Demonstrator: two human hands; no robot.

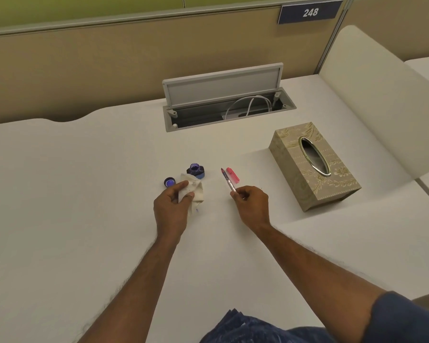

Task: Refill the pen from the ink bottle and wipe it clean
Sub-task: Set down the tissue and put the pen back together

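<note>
Nearest my camera, at the bottom edge, I see dark blue patterned clothing and a dark blue sleeve on the right arm; both bare forearms reach forward over the white desk. My left hand is closed on a crumpled white tissue, thumb and fingers pinching it, and a small blue stain shows on the fold that hangs below the hand. My right hand is closed around the lower end of the pen, which rises tilted away from me with its nib end uppermost; the barrel looks clear with red parts. The two hands are apart, the tissue not touching the pen. Just behind the pen lies the red pen cap, on the desk. The ink bottle stands upright and open directly behind the tissue, its mouth showing blue-violet ink; whether tissue and bottle touch I cannot tell. The bottle's cap rests on the desk just left of the tissue, inner side up. To the right, well apart from the pen, sits a patterned beige tissue box with an oval metal-rimmed opening. Farther back, a grey cable hatch in the desk stands open, a white cable looped inside. On the partition behind, a blue plate reads 248.
</note>
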